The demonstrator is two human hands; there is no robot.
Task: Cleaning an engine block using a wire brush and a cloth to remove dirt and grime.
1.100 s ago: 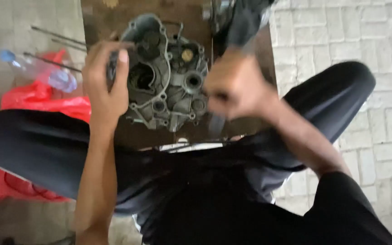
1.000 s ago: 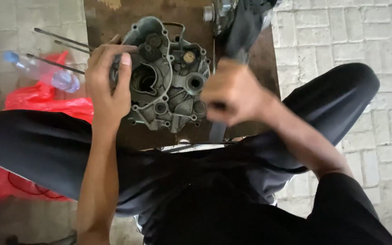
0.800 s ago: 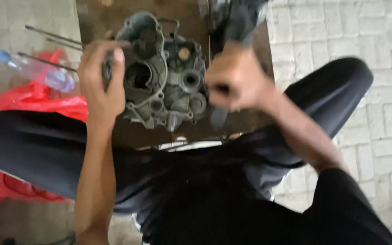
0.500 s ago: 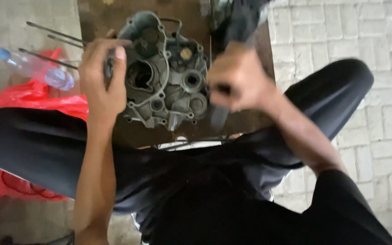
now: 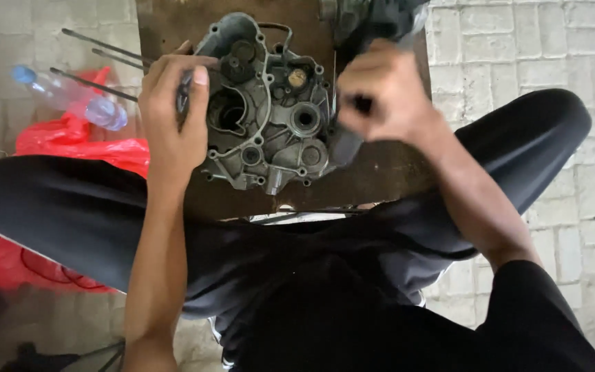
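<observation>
A grey cast-metal engine case half (image 5: 270, 117) with several round bores lies on a dark wooden board (image 5: 380, 179) between my knees. My left hand (image 5: 173, 114) grips the case's left edge, fingers wrapped over its rim. My right hand (image 5: 383, 93) is closed around a dark tool handle (image 5: 346, 141) that hangs down along the case's right side. What the tool's tip touches is hidden by my hand and blur.
A clear plastic bottle (image 5: 70, 96) with a blue cap and thin metal rods (image 5: 98, 48) lie at the left, above a red plastic bag (image 5: 63, 148). A dark metal part (image 5: 373, 17) sits at the board's far end. Pale paving bricks (image 5: 552, 48) surround the board.
My right hand has risen a little along the case's right side with the tool; the left hand keeps its grip on the case. The view shifted slightly.
</observation>
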